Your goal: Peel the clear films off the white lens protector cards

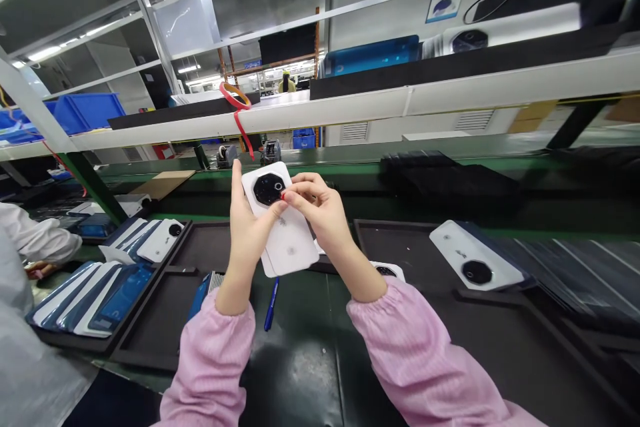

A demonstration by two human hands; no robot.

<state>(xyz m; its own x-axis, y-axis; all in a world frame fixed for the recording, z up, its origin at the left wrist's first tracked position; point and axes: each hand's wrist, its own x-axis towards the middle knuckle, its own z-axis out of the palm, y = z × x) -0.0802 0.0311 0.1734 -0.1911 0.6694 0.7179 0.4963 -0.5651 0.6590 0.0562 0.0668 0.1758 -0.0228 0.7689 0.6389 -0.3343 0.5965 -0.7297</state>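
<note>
A white phone back cover (293, 240) with a round black camera area (265, 189) near its top is held up in front of me, above the bench. My left hand (244, 225) grips it from the left, thumb across its front and a finger pointing up along its edge. With thumb and fingers closed, my right hand (324, 210) pinches a small red piece (284, 195) at the lower right of the camera area. What that piece is, I cannot make out. Below the cover, a blue pen (271, 307) lies on the dark bench top.
Black trays (155, 320) with white and blue covers (120, 300) stand at left, beside a co-worker's sleeve (35, 233). Another white cover (475, 257) rests at right by a dark stack (565, 280). A shelf rail (360, 107) crosses ahead, with a red tape roll (235, 97) hanging there.
</note>
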